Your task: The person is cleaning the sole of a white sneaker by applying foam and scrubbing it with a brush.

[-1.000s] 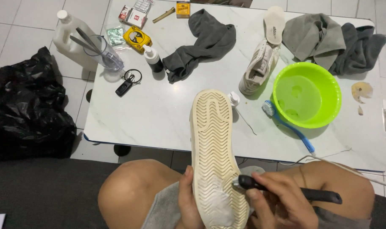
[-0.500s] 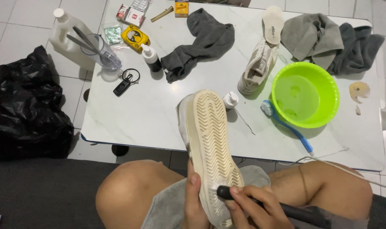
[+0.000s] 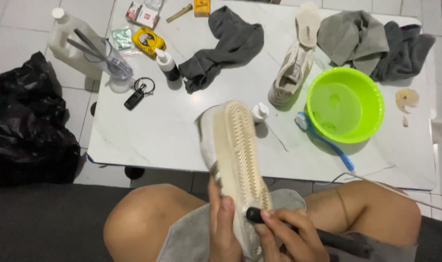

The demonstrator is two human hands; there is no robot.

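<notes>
Gripping pale sneaker (image 3: 235,160) sole-up over lap: left hand (image 3: 224,228), fingers wrapped round heel end. Right hand (image 3: 286,235) fingers clenched on black-handled tool (image 3: 323,235), its tip touching sole near heel. Sneaker toe points toward tabletop (image 3: 148,131). On tabletop: green basin (image 3: 345,104), blue brush (image 3: 323,140) just beside it, second sneaker (image 3: 291,73), small white bottle (image 3: 259,112), dark grey cloth (image 3: 225,48), keys (image 3: 138,93). Black bag (image 3: 26,121) on floor, left.
</notes>
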